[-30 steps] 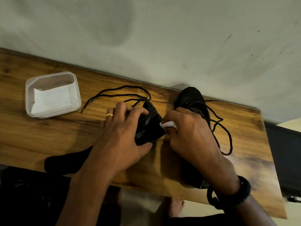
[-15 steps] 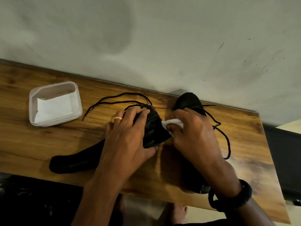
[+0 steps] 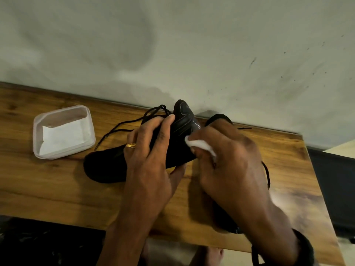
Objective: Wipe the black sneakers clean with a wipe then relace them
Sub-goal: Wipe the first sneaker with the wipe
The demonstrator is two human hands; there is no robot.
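The wiping step is in hand. One black sneaker (image 3: 182, 129) is held in the middle of the frame by the left hand (image 3: 149, 150), with fingers curled over its top. A white wipe (image 3: 199, 144) is pinched in the right hand (image 3: 230, 162) and pressed on the side of this shoe. The other sneaker (image 3: 217, 119) is mostly hidden behind the right hand. A black lace (image 3: 123, 125) is trailed out on the wooden table (image 3: 48, 189), up and left of the held shoe. More wipes are kept in a clear tub (image 3: 63, 131) at the left. Next, the wipe probably has to be rubbed along the rest of the shoe while it is held firm. Lacing is likely left for later.
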